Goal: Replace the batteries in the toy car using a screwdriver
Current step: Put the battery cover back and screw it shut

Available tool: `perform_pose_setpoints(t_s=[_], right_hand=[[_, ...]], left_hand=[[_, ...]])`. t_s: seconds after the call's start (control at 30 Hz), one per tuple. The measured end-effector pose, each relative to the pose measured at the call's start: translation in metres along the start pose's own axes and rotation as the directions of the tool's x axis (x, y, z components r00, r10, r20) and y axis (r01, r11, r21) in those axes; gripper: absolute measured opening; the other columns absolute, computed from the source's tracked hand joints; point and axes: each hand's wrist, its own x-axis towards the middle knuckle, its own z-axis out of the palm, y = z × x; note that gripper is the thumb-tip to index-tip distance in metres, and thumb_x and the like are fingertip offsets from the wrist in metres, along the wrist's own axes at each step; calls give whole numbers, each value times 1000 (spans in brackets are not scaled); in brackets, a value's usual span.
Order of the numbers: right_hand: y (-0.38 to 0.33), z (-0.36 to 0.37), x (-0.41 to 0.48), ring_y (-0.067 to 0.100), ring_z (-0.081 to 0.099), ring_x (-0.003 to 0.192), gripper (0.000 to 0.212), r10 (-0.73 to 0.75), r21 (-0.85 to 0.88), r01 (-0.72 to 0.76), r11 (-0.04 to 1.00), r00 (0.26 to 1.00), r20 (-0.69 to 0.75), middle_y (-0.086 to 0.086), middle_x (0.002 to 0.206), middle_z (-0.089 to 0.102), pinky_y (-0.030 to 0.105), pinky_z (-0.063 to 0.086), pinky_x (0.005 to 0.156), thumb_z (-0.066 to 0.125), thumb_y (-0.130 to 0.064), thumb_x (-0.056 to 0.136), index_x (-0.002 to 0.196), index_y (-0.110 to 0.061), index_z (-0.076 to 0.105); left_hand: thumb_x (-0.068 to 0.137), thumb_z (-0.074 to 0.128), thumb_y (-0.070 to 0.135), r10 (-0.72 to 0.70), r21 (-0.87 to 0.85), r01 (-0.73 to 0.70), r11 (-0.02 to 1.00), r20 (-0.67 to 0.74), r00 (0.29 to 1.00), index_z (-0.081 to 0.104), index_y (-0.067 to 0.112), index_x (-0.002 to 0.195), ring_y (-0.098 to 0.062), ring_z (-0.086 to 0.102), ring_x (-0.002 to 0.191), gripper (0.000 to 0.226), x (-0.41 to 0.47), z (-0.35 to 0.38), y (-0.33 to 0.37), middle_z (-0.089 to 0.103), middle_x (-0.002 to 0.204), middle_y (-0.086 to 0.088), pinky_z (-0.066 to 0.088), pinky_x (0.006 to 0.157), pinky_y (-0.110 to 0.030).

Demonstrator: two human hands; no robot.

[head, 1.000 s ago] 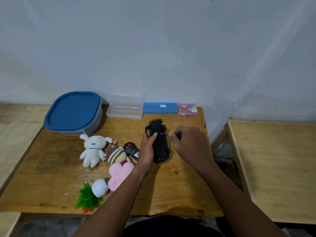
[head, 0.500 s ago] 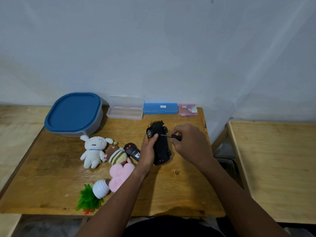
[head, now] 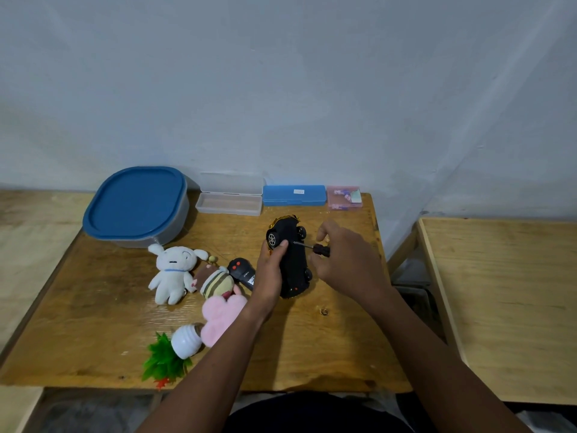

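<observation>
1. Toy car (head: 292, 260), black plastic with gold trim at its far end, is tipped on its side near the middle of the brown wooden worktop (head: 312, 348), its underside turned to the right.
2. The left hand (head: 271, 270) has a closed grip round the car's body, thumb pressed on the underside by the front wheel. It has kept this hold for the past second, and the car has barely shifted.
3. The right hand (head: 346, 260) holds the small dark-handled screwdriver (head: 320, 250), whose thin shaft meets the underside just beside the left thumb.
4. What has changed is this grip. A second ago the fingers were wrapped over the handle and hid it. Now they have opened to a light pinch, with the handle showing and one finger lifted.
5. I judge this to be a re-grip between turns on the cover screw. The battery cover looks still in place and no batteries show, so the task is at an early stage.
6. Whether the screw is loosening cannot be told.
7. A black remote control (head: 242, 271) lies just left of the left hand.
</observation>
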Motion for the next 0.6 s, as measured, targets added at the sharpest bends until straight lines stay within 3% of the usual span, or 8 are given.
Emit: perform_pose_setpoints(t_s=[0.1, 0.2, 0.3, 0.43, 0.53, 0.6], right_hand=[[1, 1, 1, 14, 61, 77, 21, -31, -7, 31, 999, 999, -33, -3, 88, 59, 32, 56, 61, 72, -19, 82, 91, -27, 54], [4, 0, 2, 13, 60, 74, 7, -54, -91, 44, 995, 993, -110, -6, 81, 64, 33, 55, 61, 70, -30, 85, 88, -26, 65], [7, 1, 3, 12, 59, 65, 24, -79, -171, 56, 984, 988, -134, -7, 69, 64, 28, 48, 55, 59, -42, 92, 82, -24, 71], [6, 7, 2, 15, 55, 53, 47, 5, -182, -19, 983, 997, -77, -6, 56, 52, 28, 42, 49, 42, -46, 100, 70, -19, 67], [5, 6, 1, 13, 56, 56, 44, 32, -127, -42, 991, 996, -80, -7, 58, 54, 27, 42, 49, 42, -45, 101, 77, -19, 69], [3, 3, 0, 11, 58, 62, 29, 4, -63, -8, 998, 998, -62, -9, 65, 55, 25, 41, 50, 51, -43, 97, 85, -21, 65]], left_hand=[[105, 46, 32, -2, 6, 2, 1000, 8, 1000, 49, 30, 138, -10, 69, 100, 33, 0, 1, 2, 66, 120, 2, 57, 68, -20], [105, 47, 33, 3, 11, -3, 1000, 2, 1000, 49, 28, 139, -14, 70, 102, 34, 0, 1, 1, 66, 122, -2, 58, 71, -24], [105, 47, 33, 18, 26, -18, 999, -4, 1000, 50, 28, 139, -20, 67, 109, 35, 0, 1, 2, 65, 124, -3, 58, 73, -25], [105, 48, 32, 26, 43, -26, 999, 4, 1000, 51, 32, 131, -13, 67, 102, 27, -2, 3, 6, 65, 120, 0, 56, 66, -19], [105, 47, 31, 20, 35, -20, 999, 13, 1000, 50, 33, 131, -11, 68, 100, 26, -3, 3, 6, 65, 118, 2, 56, 64, -18], [105, 47, 32, 17, 25, -17, 1000, 9, 1000, 49, 30, 136, -14, 68, 102, 31, -3, 2, 5, 66, 121, -2, 57, 65, -20]])
